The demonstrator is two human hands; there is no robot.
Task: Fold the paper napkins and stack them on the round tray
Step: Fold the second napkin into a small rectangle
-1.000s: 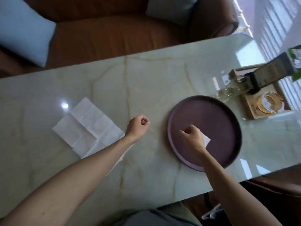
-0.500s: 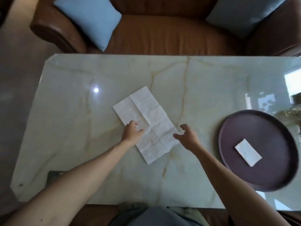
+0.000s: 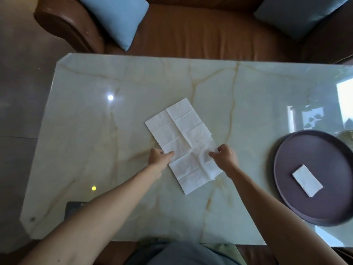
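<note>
A white unfolded paper napkin (image 3: pixel 186 138) lies creased on the marble table, mid-table. My left hand (image 3: pixel 159 156) pinches its left edge and my right hand (image 3: pixel 225 156) pinches its right edge, the paper wrinkling between them. Under its right side a second sheet's edge shows. At the right stands the dark purple round tray (image 3: pixel 286 192), with one small folded napkin (image 3: pixel 307 180) lying flat on it.
The pale marble table (image 3: pixel 114 131) has its left edge beside bare floor. A brown leather sofa (image 3: pixel 200 29) with light blue cushions (image 3: pixel 116 18) runs along the far side. A dark flat object (image 3: pixel 75 206) lies near the table's front left.
My right hand left the folded napkin on the tray and came over to the open napkin. Both hands now grip its edges. The view swung left.
</note>
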